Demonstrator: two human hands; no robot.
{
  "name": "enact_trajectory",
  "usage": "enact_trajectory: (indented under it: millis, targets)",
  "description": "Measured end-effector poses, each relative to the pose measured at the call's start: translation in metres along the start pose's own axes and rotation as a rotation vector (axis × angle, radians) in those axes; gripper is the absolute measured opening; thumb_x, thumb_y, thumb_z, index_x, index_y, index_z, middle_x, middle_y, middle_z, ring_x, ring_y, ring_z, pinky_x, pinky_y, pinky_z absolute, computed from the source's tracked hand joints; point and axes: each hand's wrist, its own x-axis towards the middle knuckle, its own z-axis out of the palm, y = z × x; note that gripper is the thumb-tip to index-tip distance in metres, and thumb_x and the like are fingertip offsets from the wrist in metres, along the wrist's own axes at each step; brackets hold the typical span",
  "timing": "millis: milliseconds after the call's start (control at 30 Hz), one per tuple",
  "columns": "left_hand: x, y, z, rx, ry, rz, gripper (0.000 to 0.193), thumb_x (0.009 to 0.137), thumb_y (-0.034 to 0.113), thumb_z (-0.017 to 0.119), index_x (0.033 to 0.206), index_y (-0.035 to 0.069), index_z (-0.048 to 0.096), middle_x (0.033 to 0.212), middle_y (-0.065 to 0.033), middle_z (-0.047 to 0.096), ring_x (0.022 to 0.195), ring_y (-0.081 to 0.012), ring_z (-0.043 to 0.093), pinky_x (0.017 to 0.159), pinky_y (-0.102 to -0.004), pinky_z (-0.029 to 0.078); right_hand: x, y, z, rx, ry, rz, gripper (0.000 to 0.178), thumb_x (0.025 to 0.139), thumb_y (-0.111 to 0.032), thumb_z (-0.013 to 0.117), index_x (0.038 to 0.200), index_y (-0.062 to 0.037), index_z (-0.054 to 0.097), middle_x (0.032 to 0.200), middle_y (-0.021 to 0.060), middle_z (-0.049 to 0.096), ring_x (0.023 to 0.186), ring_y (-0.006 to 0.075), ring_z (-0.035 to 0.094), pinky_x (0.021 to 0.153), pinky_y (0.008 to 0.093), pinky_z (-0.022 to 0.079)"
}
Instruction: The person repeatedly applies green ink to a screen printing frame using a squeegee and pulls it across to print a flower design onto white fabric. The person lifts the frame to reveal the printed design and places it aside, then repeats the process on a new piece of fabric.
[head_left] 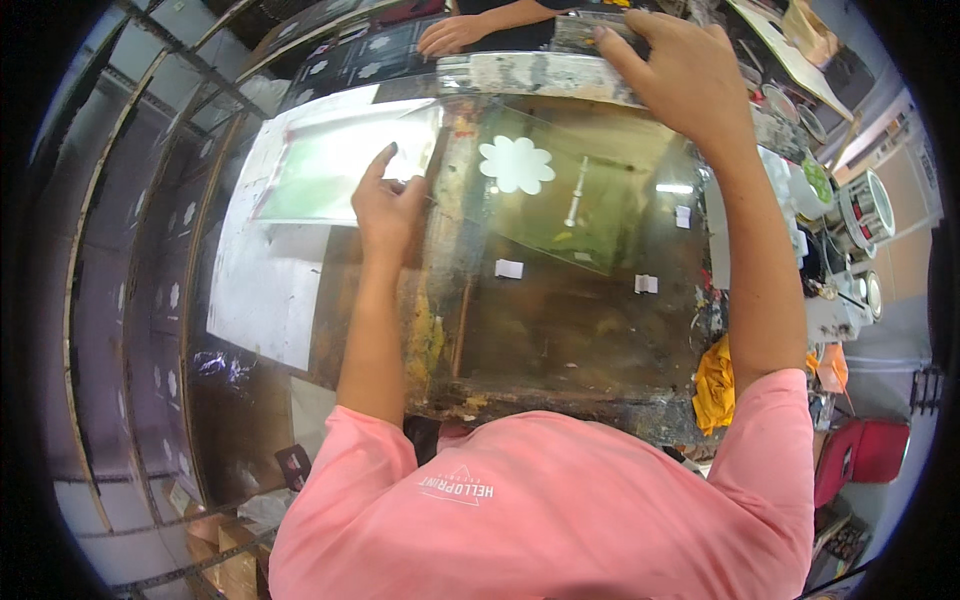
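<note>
Both hands of the person in the pink shirt (560, 510) reach out over the counter (560, 345). From where I stand, the left hand (388, 210) looks open, the index finger pointing to the far side and the thumb apart from it. It is over the near right part of a shiny clear sheet (315, 180); whether it touches, I can't tell. That sheet overlaps a big white paper (265, 270) on the left.

The right hand (690, 80) stretches farther, thumb spread, by the right end of a stained grey-and-white bar (540, 76) along the far side. Some fingertips are hard to make out, so I can't tell if it grips anything.

Between the arms, toward the far side, is a yellowish see-through sheet (540, 225), where a white flower shape (516, 165) and a thin white mark (577, 192) show. Just nearer is a small white tab (509, 269). Across the counter rests another person's hand (450, 36). An orange cloth (714, 388) lies near the right elbow.
</note>
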Motion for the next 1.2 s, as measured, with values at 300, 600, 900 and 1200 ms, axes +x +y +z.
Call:
enact_trajectory:
  millis: [300,600,900,1200]
  targets:
    - [0.100,-0.112,-0.078,0.281,0.176,0.055,0.068,0.080,0.012,0.075,0.144,-0.002,0.060,0.112,-0.0227,0.077,0.082,-0.0226,0.077,0.081,-0.0348,0.058,0.003,-0.007,-0.006,-0.012,-0.064,0.034,0.052,0.100,-0.050,0.058,0.114,-0.0023,0.074,0.102,0.0181,0.075,0.095,0.0380,0.068,0.091,0.0451,0.045]
    - [0.021,-0.127,-0.063,0.595,0.110,0.327,0.069,0.102,0.040,0.064,0.157,0.002,0.047,0.164,-0.0300,0.035,0.159,-0.0429,0.023,0.128,-0.0567,0.017,-0.003,-0.005,-0.003,0.041,-0.128,0.059,0.048,0.099,-0.048,0.060,0.107,-0.0027,0.073,0.093,0.0194,0.071,0.091,0.0403,0.066,0.083,0.0461,0.045]
    - [0.007,-0.124,-0.051,0.787,-0.161,0.199,0.055,0.111,0.045,0.041,0.150,0.010,0.058,0.159,-0.0179,0.051,0.152,-0.0377,0.040,0.127,-0.0635,0.012,0.010,-0.016,-0.016,0.023,-0.056,0.029,0.046,0.090,-0.043,0.062,0.072,-0.0007,0.065,0.074,0.0208,0.067,0.077,0.0418,0.066,0.076,0.0536,0.045]
    - [0.035,-0.039,-0.059,0.551,-0.317,0.287,0.048,0.112,0.039,0.045,0.119,0.004,0.076,0.127,-0.0186,0.073,0.125,-0.0362,0.065,0.126,-0.0562,0.023,0.004,-0.010,-0.009,0.072,-0.019,0.034,0.046,0.091,-0.044,0.062,0.074,-0.0013,0.068,0.079,0.0204,0.070,0.080,0.0391,0.068,0.077,0.0516,0.047]
